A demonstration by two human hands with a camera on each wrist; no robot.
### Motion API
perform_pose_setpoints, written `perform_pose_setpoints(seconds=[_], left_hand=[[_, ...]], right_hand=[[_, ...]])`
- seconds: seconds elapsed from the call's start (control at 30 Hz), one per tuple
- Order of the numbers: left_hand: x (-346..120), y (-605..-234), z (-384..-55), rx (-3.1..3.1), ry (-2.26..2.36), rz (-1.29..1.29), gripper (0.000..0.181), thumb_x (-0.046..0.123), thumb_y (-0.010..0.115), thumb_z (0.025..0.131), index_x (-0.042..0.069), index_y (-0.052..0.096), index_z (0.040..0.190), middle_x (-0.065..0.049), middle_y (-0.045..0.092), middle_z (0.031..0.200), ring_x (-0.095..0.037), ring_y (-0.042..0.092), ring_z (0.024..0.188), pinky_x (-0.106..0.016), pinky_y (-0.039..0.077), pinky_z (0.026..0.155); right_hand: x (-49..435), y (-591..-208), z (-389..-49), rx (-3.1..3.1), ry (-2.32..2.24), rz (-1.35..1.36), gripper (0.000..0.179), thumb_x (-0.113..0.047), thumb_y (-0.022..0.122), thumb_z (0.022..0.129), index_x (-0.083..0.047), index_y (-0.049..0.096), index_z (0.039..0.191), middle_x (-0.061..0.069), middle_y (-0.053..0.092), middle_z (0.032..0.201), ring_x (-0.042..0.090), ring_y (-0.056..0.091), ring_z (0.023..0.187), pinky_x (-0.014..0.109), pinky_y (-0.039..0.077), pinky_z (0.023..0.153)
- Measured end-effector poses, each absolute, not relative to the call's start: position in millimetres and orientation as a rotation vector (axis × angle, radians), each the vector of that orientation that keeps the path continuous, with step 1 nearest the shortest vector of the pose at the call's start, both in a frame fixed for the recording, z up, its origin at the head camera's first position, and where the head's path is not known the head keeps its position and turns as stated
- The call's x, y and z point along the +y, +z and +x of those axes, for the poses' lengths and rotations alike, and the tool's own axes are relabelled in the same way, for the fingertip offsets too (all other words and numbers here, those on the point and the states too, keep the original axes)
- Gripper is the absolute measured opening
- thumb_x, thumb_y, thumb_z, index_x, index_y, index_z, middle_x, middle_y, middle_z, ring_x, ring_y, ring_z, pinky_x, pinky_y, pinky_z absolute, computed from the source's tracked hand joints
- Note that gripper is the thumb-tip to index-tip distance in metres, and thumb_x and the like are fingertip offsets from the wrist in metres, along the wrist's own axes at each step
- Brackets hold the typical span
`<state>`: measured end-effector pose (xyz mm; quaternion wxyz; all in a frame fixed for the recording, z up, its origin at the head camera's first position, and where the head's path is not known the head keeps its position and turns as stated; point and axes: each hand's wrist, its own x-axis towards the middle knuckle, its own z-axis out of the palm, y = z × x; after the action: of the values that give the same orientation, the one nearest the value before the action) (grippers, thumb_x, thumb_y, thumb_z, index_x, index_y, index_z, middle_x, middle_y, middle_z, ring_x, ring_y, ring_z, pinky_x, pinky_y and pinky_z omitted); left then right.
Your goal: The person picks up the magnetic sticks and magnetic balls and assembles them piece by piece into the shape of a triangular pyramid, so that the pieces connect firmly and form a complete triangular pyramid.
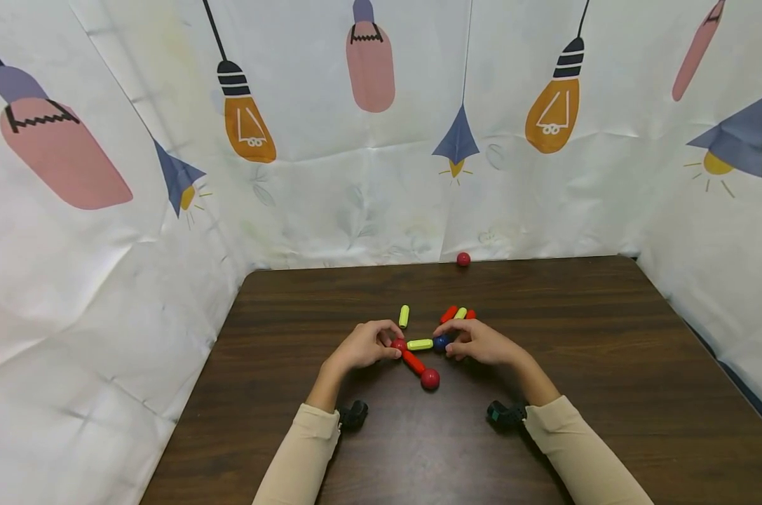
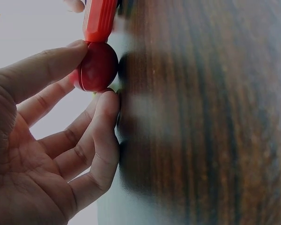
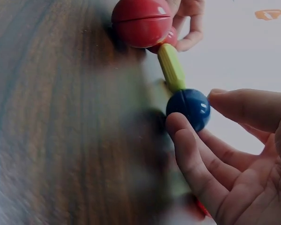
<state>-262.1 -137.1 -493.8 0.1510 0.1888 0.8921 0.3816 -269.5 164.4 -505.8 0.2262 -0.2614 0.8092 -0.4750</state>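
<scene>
"How are the hands set?"

"Both busy! My forearms slant in from either side, palms facing each other. Left hand (image 1: 366, 345): thumb and fingertips pinching a red ball (image 1: 399, 344). Right hand (image 1: 481, 342): fingers curved, gripping the blue ball (image 1: 440, 343) just across from it."

"And between them?"

"Here's the joined piece, right in the middle! A yellow-green rod (image 1: 420, 344) bridges the two balls I'm holding, and a red rod (image 1: 413, 362) angles off the left one, back towards me, to a second red ball (image 1: 430, 379) sitting nearer my body than either hand."

"Give me the count!"

"Four balls: three red, one blue. Six rods in sight: three red, three yellow-green. Four of those rods are loose."

"Where are they?"

"Just beyond my left hand's fingers, one loose yellow-green rod (image 1: 404, 316). Past my right hand, a cluster, partly hidden by it: a yellow-green one (image 1: 460, 313) between two red ones (image 1: 448, 314). And way out, well apart from everything, the third red ball (image 1: 463, 259) at the far edge of the brown tabletop (image 1: 292, 308)!"
</scene>
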Motion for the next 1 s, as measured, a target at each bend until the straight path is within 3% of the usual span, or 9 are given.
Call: perform_pose_setpoints(seconds=[0.43, 0.57, 0.8, 1.0], left_hand=[[-139, -495, -262, 2.547, 1.104, 0.534, 0.022, 0.02, 0.081, 0.089, 0.019, 0.071, 0.108, -0.005, 0.064, 0.087, -0.016, 0.058, 0.064, -0.03, 0.05, 0.061], [-139, -496, -262, 2.546, 1.098, 0.529, 0.022, 0.02, 0.081, 0.089, 0.021, 0.071, 0.108, -0.004, 0.063, 0.087, -0.015, 0.058, 0.063, -0.03, 0.05, 0.061], [-140, -497, -262, 2.54, 1.099, 0.534, 0.022, 0.019, 0.081, 0.089, 0.021, 0.07, 0.108, -0.005, 0.063, 0.086, -0.015, 0.059, 0.063, -0.03, 0.051, 0.061], [-139, -497, -263, 2.541, 1.1, 0.547, 0.022, 0.021, 0.081, 0.089, 0.022, 0.07, 0.108, -0.004, 0.064, 0.086, -0.015, 0.058, 0.064, -0.03, 0.051, 0.062]], right_hand=[[198, -501, -282, 2.428, -1.546, -0.481, 0.032, -0.014, 0.062, 0.102, 0.0, 0.06, 0.131, 0.024, 0.065, 0.116, 0.036, 0.068, 0.089, 0.037, 0.06, 0.075], [205, -503, -283, 2.473, -1.584, -0.376, 0.033, -0.015, 0.063, 0.102, 0.0, 0.059, 0.131, 0.023, 0.064, 0.113, 0.033, 0.065, 0.086, 0.034, 0.057, 0.071], [206, -509, -288, 2.459, -1.537, -0.327, 0.042, -0.015, 0.067, 0.099, -0.003, 0.056, 0.137, 0.025, 0.053, 0.138, 0.021, 0.058, 0.073, 0.03, 0.05, 0.063], [200, -514, -295, 2.471, -1.469, -0.286, 0.042, -0.016, 0.068, 0.099, -0.004, 0.056, 0.137, 0.024, 0.051, 0.14, 0.021, 0.055, 0.071, 0.031, 0.048, 0.062]])
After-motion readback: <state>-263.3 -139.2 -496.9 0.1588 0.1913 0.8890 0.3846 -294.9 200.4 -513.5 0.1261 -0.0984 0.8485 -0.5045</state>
